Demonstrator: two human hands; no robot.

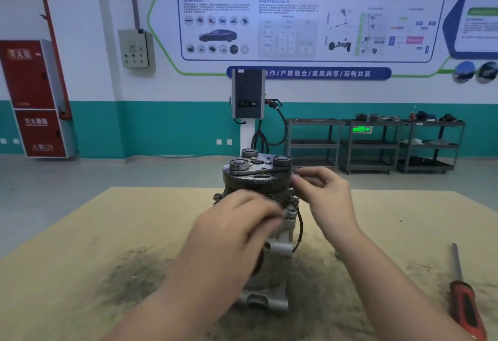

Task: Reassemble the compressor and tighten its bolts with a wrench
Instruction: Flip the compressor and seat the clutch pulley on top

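Observation:
The compressor (258, 179) stands upright on the cardboard-covered table (107, 233), its dark clutch plate with three round bosses on top and a silver body below. My left hand (237, 227) is blurred in front of the compressor's middle, fingers curled against the body near a silver lug. My right hand (323, 195) is at the plate's right edge, thumb and fingers pinching something small there; what it pinches is too small to name. No wrench is in sight.
A screwdriver with a red and black handle (463, 292) lies at the table's right front. Dark grime stains the cardboard around the compressor. Beyond the table stand a charging post (248, 95) and metal shelf carts (372, 144).

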